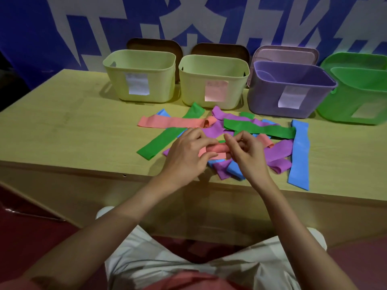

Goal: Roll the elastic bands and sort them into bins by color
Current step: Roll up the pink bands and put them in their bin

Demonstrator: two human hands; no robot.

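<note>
Pinching a pink band (216,147) between them, left hand (186,152) and right hand (246,152) grip its ends.

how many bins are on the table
4, in a row along the table's far edge: a yellow bin at left, a second yellow bin, a purple bin, and a green bin at right, cut off by the frame.

A single head-worn view looks forward and down, close over the table (62,122), toward the far bins (140,76).
</note>
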